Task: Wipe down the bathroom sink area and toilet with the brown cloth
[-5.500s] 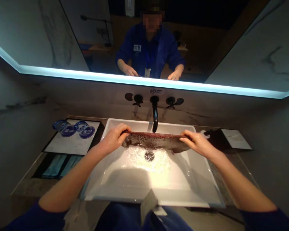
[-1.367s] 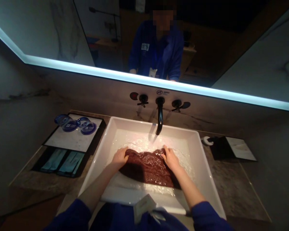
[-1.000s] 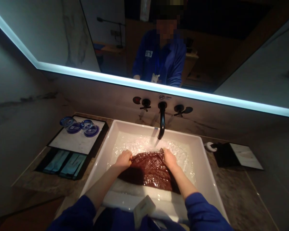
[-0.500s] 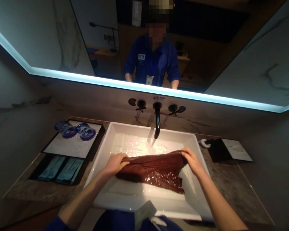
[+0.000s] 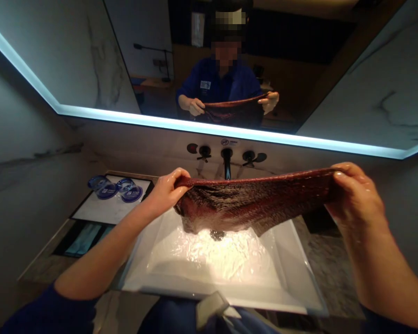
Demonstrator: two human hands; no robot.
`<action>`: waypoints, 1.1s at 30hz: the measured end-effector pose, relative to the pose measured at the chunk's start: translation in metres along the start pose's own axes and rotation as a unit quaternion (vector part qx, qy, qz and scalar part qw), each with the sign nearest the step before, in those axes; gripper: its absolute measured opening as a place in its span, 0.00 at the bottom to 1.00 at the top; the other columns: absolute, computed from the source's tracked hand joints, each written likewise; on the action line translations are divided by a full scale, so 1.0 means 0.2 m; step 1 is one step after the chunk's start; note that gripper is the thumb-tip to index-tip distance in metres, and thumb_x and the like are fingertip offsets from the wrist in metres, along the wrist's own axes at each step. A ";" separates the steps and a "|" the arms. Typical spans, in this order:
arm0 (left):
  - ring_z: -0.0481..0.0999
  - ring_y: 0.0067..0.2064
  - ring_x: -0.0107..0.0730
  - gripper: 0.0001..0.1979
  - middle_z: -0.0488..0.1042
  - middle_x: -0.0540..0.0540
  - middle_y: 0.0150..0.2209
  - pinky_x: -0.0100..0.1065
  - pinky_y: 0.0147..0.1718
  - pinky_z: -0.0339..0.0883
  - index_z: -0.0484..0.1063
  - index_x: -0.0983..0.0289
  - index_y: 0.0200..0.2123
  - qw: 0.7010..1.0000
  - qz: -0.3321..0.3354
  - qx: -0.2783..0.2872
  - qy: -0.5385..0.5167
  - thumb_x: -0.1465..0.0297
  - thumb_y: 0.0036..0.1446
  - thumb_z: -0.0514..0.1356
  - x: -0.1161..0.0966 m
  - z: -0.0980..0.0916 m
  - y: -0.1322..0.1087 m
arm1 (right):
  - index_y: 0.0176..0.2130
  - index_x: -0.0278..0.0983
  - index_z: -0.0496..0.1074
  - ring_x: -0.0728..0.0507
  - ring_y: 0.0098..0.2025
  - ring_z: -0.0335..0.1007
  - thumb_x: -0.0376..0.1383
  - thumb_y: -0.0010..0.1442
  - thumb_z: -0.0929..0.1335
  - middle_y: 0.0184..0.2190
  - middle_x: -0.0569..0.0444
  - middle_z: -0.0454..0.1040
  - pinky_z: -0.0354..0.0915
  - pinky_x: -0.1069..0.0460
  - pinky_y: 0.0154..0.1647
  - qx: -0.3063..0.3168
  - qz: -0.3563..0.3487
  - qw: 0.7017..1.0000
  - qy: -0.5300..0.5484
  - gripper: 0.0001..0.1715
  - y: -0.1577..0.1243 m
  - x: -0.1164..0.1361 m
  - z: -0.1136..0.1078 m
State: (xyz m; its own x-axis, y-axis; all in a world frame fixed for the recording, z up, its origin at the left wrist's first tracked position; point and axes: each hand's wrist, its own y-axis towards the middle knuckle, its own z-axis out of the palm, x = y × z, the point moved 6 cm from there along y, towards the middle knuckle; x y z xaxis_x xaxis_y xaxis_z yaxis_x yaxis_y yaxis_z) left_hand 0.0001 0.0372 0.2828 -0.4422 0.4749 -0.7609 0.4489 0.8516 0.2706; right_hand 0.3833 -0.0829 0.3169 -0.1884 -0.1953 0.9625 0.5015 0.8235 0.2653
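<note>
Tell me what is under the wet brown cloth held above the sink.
Under the brown cloth, stretched between the left hand and right hand, lie the white sink, rippling water and part of the drain. The cloth covers the faucet spout's lower end.

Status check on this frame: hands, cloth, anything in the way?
Left hand and right hand each grip an end of the wet brown cloth. Cloth stretched above the sink. Nothing blocking.

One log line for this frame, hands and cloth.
left hand: grips cloth left corner | right hand: grips right corner | cloth: wet, stretched above sink | sink: water in basin
</note>
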 end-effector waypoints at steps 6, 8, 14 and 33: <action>0.67 0.28 0.28 0.07 0.68 0.47 0.27 0.30 0.30 0.58 0.65 0.63 0.34 0.999 0.023 0.006 0.049 0.73 0.49 0.52 -0.03 0.00 0.03 | 0.31 0.44 0.67 0.49 0.26 0.64 0.37 0.46 0.72 0.25 0.59 0.68 0.58 0.53 0.28 -0.020 0.053 0.992 0.113 0.11 -0.03 -0.12 0.02; 0.68 0.28 0.29 0.06 0.68 0.47 0.26 0.31 0.31 0.58 0.64 0.62 0.33 0.997 -0.001 0.051 0.059 0.73 0.50 0.52 0.07 0.08 -0.01 | 0.31 0.42 0.66 0.49 0.25 0.62 0.39 0.41 0.72 0.23 0.60 0.67 0.57 0.54 0.27 -0.016 0.099 0.989 0.107 0.15 -0.06 -0.30 0.04; 0.71 0.37 0.36 0.01 0.72 0.53 0.34 0.35 0.37 0.61 0.65 0.62 0.33 0.983 -0.077 0.130 0.101 0.72 0.55 0.54 0.47 0.38 -0.20 | 0.33 0.38 0.64 0.49 0.28 0.63 0.48 0.45 0.68 0.25 0.59 0.66 0.60 0.54 0.30 0.041 0.181 0.982 -0.046 0.19 -0.24 -0.89 0.12; 0.65 0.47 0.44 0.10 0.68 0.57 0.43 0.41 0.41 0.59 0.71 0.59 0.44 0.916 -0.032 0.332 0.223 0.68 0.57 0.57 0.70 1.12 -0.70 | 0.66 0.33 0.58 0.23 0.67 0.46 0.38 0.61 0.65 0.66 0.32 0.51 0.49 0.23 0.61 0.397 -0.015 0.750 -0.529 0.36 -0.97 -1.49 0.57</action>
State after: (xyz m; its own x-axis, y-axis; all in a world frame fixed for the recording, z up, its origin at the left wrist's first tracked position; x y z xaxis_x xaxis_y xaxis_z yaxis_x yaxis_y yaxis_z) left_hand 0.0495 -0.0660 0.0059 -0.6907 0.5984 -0.4061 0.7190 0.6287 -0.2963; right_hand 0.2467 -0.1231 -0.0280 -0.9646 -0.0339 0.2615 -0.0981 0.9666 -0.2367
